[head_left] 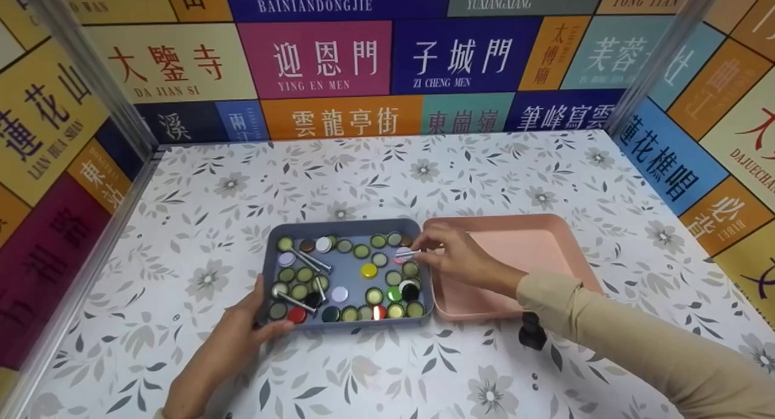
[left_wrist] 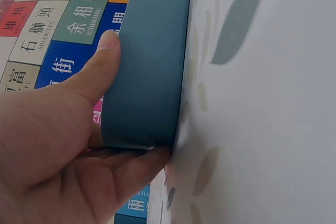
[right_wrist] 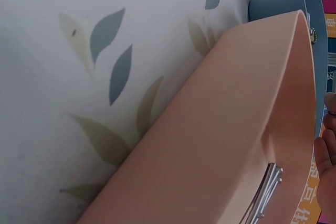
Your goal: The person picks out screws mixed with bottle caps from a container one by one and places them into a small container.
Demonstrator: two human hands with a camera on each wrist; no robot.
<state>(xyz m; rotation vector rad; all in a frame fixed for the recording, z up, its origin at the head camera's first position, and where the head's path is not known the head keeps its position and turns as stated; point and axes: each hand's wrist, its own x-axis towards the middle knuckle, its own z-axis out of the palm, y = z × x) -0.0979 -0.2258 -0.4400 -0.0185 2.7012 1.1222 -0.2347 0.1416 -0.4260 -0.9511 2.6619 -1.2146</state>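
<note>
My right hand [head_left: 454,255] is over the right side of a blue-grey tray [head_left: 351,228], pinching a silver nail [head_left: 407,255] between thumb and fingertips. A pink-and-lilac bottle cap lies right beneath the nail and is partly covered by it. Several more nails [head_left: 295,301] lie at the left of this tray, among many bottle caps [head_left: 369,270] of mixed colours. My left hand [head_left: 239,322] holds the tray's near left corner, its thumb along the front wall and its fingers around the side, as the left wrist view shows.
A pink tray [head_left: 563,237] stands against the blue-grey tray's right side, partly behind my right forearm. In the right wrist view, a bundle of nails [right_wrist: 265,195] lies inside it. Printed panels [head_left: 333,59] rise behind and beside the flower-patterned table [head_left: 375,177].
</note>
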